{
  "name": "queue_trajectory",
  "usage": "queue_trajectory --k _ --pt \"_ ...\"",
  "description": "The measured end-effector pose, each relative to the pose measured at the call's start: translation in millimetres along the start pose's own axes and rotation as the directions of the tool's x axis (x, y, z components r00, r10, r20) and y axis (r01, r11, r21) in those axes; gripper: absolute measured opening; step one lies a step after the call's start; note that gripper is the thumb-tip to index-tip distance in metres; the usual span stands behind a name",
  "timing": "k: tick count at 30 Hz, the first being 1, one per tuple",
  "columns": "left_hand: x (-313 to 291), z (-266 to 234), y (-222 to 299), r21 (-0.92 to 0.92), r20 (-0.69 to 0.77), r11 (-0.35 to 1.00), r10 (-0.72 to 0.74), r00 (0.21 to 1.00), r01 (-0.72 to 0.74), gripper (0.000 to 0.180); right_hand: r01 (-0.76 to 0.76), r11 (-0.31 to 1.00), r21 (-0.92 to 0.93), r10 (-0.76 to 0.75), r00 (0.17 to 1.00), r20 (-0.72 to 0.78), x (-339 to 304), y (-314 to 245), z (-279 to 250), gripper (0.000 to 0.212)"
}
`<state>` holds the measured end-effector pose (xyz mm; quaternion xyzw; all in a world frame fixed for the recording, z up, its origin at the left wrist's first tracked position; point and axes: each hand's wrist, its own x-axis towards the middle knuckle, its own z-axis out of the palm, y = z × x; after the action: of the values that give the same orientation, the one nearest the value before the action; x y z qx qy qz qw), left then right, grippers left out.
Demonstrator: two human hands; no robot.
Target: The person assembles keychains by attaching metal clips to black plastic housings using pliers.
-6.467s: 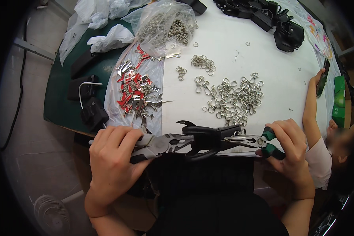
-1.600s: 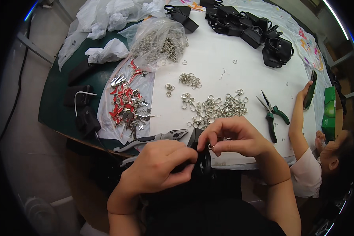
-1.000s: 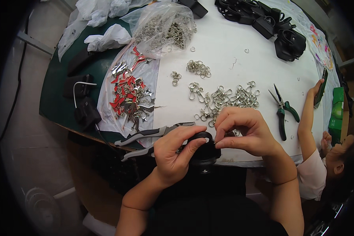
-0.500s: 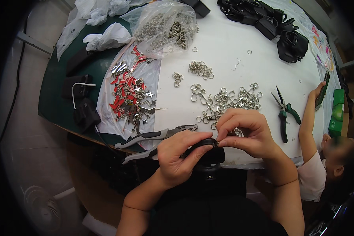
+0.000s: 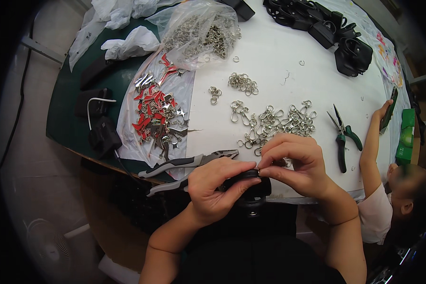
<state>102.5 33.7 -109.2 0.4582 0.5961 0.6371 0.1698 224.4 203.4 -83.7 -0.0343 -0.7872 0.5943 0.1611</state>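
Between the thumb and fingers of my left hand (image 5: pixel 212 185) is a small black rounded piece (image 5: pixel 246 175); its exact kind is hidden by the grip. My right hand (image 5: pixel 298 163) meets it at its right end, thumb and forefinger pinched together on something too small to make out. Just beyond the hands lies a pile of silver swivel clasps (image 5: pixel 272 122) with rings. Combination pliers (image 5: pixel 175 164) with grey and black handles rest by my left hand at the table's near edge. Needle-nose pliers (image 5: pixel 341 139) with green and black handles lie spread on the right.
Red and silver metal charms (image 5: pixel 154 111) are heaped on plastic at the left. Behind are split rings (image 5: pixel 243 84) and a clear bag (image 5: pixel 199 35) of metal parts. Black cabled devices (image 5: pixel 352 54) sit far right. A person (image 5: pixel 376 208) at the right edge holds a phone (image 5: pixel 388 110).
Both hands stay together over the near edge. My right fingertips have shifted slightly left against the black piece, and my left hand has turned a little.
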Motion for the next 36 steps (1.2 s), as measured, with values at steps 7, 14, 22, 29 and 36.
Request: queue_trajectory --k 7,14,22,29,36 --pt "-4.3 1.8 2.7 0.034 -0.065 0.998 -0.051 0.997 0.053 0.026 0.178 0.97 -0.167 -0.187 0.981 -0.041 0.0 5.5 2.9 0.021" --pt "-6.4 6.4 2.7 0.241 -0.09 0.964 0.138 0.986 -0.113 0.028 0.167 0.972 -0.166 -0.183 0.979 -0.091 -3.1 7.4 8.9 0.017" --pt "-2.8 10.0 6.9 0.286 -0.062 0.938 0.223 0.973 -0.197 0.035 0.082 0.99 -0.113 -0.095 0.989 -0.113 -6.0 -0.7 9.5 0.013" --pt "0.7 2.0 2.2 0.082 -0.038 0.987 0.144 0.989 -0.141 0.036 -0.346 0.808 0.477 0.35 0.933 0.084 -3.5 -13.2 2.3 0.013" --pt "-3.1 3.3 18.2 0.18 -0.033 0.969 0.18 0.983 -0.171 0.034 -0.079 0.992 0.102 0.079 0.997 0.004 -9.3 -16.4 -1.5 0.01"
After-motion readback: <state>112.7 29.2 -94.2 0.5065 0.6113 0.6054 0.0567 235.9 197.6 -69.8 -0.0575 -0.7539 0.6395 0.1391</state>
